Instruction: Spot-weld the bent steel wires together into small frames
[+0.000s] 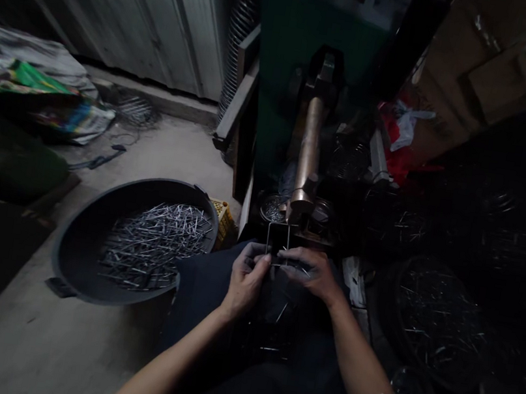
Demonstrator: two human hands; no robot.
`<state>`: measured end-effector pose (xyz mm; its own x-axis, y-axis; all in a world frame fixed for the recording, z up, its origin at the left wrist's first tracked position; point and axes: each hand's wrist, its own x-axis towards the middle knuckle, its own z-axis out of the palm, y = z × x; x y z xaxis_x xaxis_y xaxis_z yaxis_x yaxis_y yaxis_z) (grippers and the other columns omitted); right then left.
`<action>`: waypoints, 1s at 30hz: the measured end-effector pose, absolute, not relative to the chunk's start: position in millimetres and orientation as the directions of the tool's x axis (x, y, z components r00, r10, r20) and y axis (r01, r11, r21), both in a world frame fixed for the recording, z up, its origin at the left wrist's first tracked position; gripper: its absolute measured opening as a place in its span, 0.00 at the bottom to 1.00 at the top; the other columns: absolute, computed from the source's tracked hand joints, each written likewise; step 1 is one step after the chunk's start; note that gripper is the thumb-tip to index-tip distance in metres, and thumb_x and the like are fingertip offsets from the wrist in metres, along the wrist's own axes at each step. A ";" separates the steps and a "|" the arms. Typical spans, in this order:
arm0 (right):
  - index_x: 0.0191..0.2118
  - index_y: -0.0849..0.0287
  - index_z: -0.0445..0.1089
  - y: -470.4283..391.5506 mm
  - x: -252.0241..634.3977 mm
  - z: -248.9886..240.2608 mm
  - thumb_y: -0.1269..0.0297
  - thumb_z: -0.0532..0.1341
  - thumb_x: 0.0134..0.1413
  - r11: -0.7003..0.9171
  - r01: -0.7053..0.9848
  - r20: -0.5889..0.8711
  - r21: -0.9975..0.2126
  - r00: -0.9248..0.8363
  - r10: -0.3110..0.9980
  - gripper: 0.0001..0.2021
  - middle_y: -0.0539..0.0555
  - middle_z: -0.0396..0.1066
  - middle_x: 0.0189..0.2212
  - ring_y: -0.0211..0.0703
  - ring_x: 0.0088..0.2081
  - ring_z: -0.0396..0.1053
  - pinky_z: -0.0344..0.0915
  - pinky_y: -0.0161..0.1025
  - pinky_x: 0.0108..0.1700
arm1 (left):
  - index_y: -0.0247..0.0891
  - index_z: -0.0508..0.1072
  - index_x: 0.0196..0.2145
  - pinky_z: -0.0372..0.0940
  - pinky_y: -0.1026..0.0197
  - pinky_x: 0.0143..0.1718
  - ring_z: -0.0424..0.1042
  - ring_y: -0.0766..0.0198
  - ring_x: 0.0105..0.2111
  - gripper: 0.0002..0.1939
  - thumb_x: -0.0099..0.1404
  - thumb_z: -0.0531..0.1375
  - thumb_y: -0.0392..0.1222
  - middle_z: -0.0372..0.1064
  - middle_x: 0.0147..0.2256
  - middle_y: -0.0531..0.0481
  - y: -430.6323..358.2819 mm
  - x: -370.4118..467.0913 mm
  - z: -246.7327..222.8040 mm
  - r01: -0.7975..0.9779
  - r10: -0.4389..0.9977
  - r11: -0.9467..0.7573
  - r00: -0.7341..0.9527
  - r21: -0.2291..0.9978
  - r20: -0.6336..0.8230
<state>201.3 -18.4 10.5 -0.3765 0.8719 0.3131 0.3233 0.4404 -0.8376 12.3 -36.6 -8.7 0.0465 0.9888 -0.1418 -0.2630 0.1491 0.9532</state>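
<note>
By machine arm [309, 151], L hand [246, 277] pinches wire frame [268, 236] near-left, R hand [314, 274] pinches its R side; prob. best held square, steady, hands clear of arm.

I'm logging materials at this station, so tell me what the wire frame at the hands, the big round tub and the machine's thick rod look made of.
Wire frame: probably steel, smooth, thin, with bright silvery glints. Round tub: likely plastic, matte dark grey, no metallic shine. Thick rod: perhaps copper or brass, softly shiny, judging by its brownish-gold colour.
</note>
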 end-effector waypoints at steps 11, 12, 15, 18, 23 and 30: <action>0.52 0.53 0.76 -16.2 200.3 9.1 0.60 0.68 0.59 0.371 0.299 0.259 -0.879 -0.355 0.898 0.15 0.54 0.79 0.45 0.45 0.45 0.78 0.72 0.40 0.49 | 0.39 0.70 0.40 0.59 0.68 0.23 0.64 0.69 0.20 0.14 0.63 0.64 0.50 0.66 0.21 0.58 -32.4 17.0 -1.2 -0.294 0.985 0.171 0.040 0.941 -0.166; 0.53 0.53 0.75 -14.5 200.2 8.8 0.59 0.68 0.58 0.359 0.307 0.258 -0.882 -0.323 0.910 0.17 0.53 0.79 0.44 0.45 0.45 0.77 0.72 0.41 0.50 | 0.39 0.70 0.39 0.58 0.68 0.23 0.63 0.70 0.20 0.13 0.64 0.64 0.50 0.65 0.21 0.58 -28.2 17.3 0.2 -0.285 0.987 0.162 0.039 0.945 -0.157; 0.48 0.54 0.75 -4.5 201.7 7.8 0.56 0.71 0.53 0.324 0.359 0.287 -0.875 -0.153 0.946 0.18 0.52 0.78 0.38 0.44 0.40 0.76 0.72 0.40 0.46 | 0.39 0.69 0.37 0.58 0.69 0.21 0.62 0.70 0.19 0.12 0.63 0.64 0.49 0.63 0.20 0.59 -7.5 19.2 2.9 -0.251 0.993 0.120 0.028 0.961 -0.117; 0.36 0.57 0.76 8.3 204.7 7.4 0.55 0.68 0.57 0.305 0.385 0.303 -0.871 -0.068 0.951 0.10 0.51 0.76 0.32 0.42 0.35 0.74 0.70 0.38 0.42 | 0.39 0.67 0.37 0.56 0.70 0.19 0.60 0.71 0.17 0.13 0.62 0.64 0.49 0.62 0.19 0.60 16.4 22.9 2.4 -0.256 0.996 0.090 0.014 0.963 -0.090; 0.36 0.58 0.76 22.4 205.0 7.5 0.55 0.63 0.61 0.235 0.337 0.247 -0.912 -0.006 0.969 0.12 0.51 0.76 0.31 0.42 0.35 0.73 0.68 0.37 0.41 | 0.39 0.67 0.38 0.55 0.70 0.18 0.59 0.72 0.17 0.14 0.62 0.64 0.51 0.62 0.20 0.60 38.6 28.1 -2.3 -0.300 0.998 0.069 0.016 0.951 -0.067; 0.36 0.58 0.76 35.1 200.7 3.9 0.55 0.63 0.61 0.228 0.315 0.247 -0.922 0.021 0.969 0.11 0.50 0.76 0.31 0.41 0.35 0.72 0.67 0.36 0.41 | 0.39 0.67 0.38 0.53 0.70 0.17 0.58 0.72 0.15 0.14 0.62 0.64 0.51 0.65 0.20 0.59 50.1 26.7 -3.7 -0.333 0.996 0.088 0.030 0.939 -0.082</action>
<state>200.7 35.1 3.9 0.0214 0.9689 0.2466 0.3147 0.2276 -0.9215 26.7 50.1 -3.7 0.0296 0.9962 -0.0825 -0.3329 0.0877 0.9389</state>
